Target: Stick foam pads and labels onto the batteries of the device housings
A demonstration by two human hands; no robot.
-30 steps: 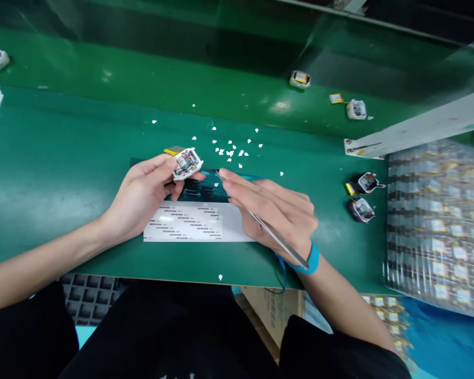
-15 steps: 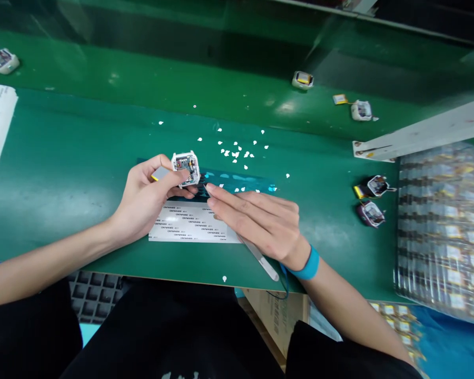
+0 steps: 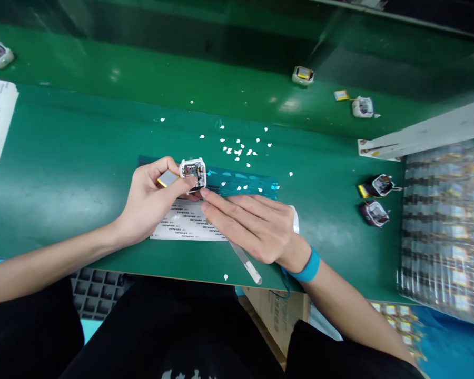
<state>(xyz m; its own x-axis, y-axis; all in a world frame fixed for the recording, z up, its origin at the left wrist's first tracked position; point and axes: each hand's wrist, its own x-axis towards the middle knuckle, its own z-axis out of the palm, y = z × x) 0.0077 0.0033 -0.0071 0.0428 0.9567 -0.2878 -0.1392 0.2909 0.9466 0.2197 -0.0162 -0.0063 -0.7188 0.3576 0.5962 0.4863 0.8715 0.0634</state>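
My left hand (image 3: 148,197) is closed around a white watch case (image 3: 193,164), its thumb lying over the exposed circuit board. A flat silver battery (image 3: 168,179) with a yellow edge sticks out between thumb and forefinger, left of the case. Fingers together, my right hand (image 3: 256,223) grips tweezers (image 3: 247,265), whose pale rear end points down toward the table edge. The fingertips of that hand meet the lower right corner of the case; the tweezer tips are hidden there. Below both hands lie a printed white sheet (image 3: 174,229) and a blue film strip (image 3: 240,180).
Small white stickers (image 3: 237,152) are scattered behind the hands. Open watch cases (image 3: 303,76) stand along the back, and a dark pair with a purple case (image 3: 375,213) lies at right. Stacked clear trays (image 3: 442,226) and a white bracket (image 3: 426,129) border the right side.
The watch case has shifted slightly right and down in my left hand. My right hand has moved a little left, closing the gap to the case, and the tweezers' rear end has swung left.
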